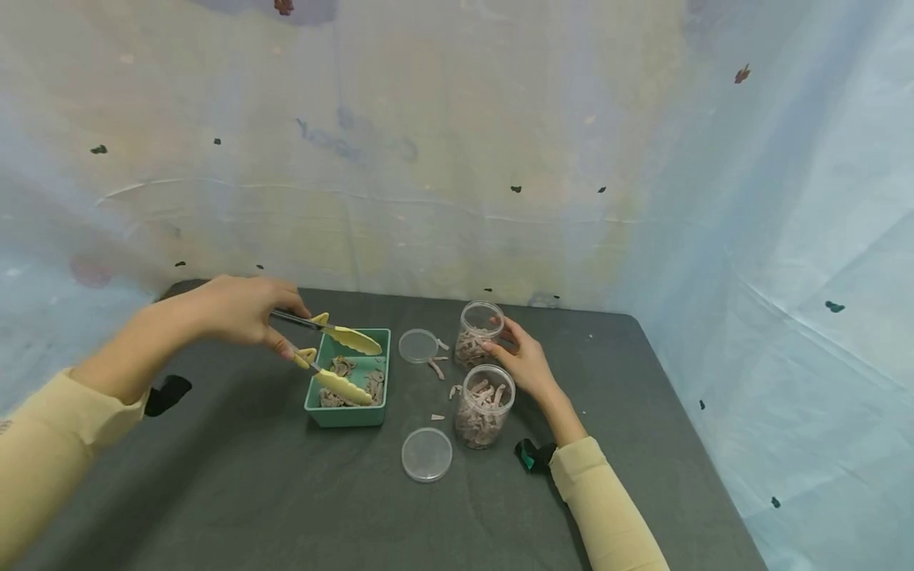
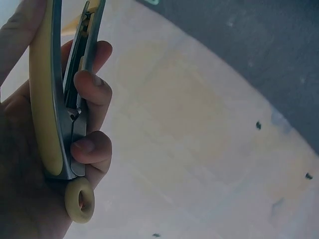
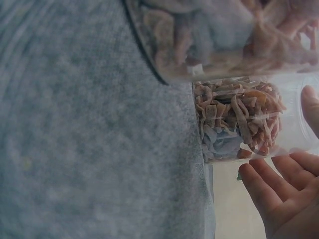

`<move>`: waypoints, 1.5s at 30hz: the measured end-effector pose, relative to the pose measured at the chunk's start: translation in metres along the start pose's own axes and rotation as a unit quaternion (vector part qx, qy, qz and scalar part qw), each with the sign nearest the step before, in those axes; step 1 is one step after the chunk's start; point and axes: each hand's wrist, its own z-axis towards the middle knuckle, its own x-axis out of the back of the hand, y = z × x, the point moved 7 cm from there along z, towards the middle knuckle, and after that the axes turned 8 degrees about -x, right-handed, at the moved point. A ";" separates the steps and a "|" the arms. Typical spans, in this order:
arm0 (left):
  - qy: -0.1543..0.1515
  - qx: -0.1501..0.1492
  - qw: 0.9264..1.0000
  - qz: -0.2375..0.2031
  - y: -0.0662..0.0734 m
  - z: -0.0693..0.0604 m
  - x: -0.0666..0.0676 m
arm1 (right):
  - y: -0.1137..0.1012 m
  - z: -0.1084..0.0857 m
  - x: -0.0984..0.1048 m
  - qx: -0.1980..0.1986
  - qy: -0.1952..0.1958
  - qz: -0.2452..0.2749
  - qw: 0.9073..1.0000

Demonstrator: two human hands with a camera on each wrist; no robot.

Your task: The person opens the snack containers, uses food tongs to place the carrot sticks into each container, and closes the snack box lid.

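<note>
My left hand point(image 1: 246, 309) grips a pair of tongs point(image 1: 341, 386) with yellow scalloped tips, their arms spread apart over a green tray point(image 1: 348, 418). In the left wrist view, fingers curl around the yellow-and-metal handle of the tongs point(image 2: 47, 99). Grey-brown pieces lie in the tray's two compartments. My right hand point(image 1: 527, 361) holds the far clear jar point(image 1: 471, 346), thumb on one side and fingers on the other. Brownish strips partly fill this jar point(image 3: 239, 119). A near jar point(image 1: 483, 420), lidless and holding similar strips, stands in front of it.
Two clear round lids lie on the dark table, a near lid point(image 1: 426, 455) and a far lid point(image 1: 417, 346). Several loose strips point(image 1: 436, 368) are scattered between tray and jars. A hanging sheet point(image 1: 428, 198) borders the table's back edge.
</note>
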 end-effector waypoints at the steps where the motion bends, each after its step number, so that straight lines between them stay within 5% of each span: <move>1: -0.004 0.001 1.000 -0.004 -0.001 0.001 -0.004 | 0.000 0.000 0.000 0.001 -0.001 0.002 1.000; 9: -0.028 -0.008 1.000 -0.001 -0.004 0.009 -0.033 | -0.002 -0.001 -0.004 0.002 -0.004 -0.003 1.000; 19: -0.022 -0.005 1.000 -0.006 -0.006 0.007 -0.044 | -0.008 -0.004 -0.003 -0.003 -0.009 -0.009 1.000; 45: 0.000 -0.016 1.000 0.001 -0.004 -0.002 -0.044 | -0.003 0.001 -0.006 -0.006 -0.005 -0.012 1.000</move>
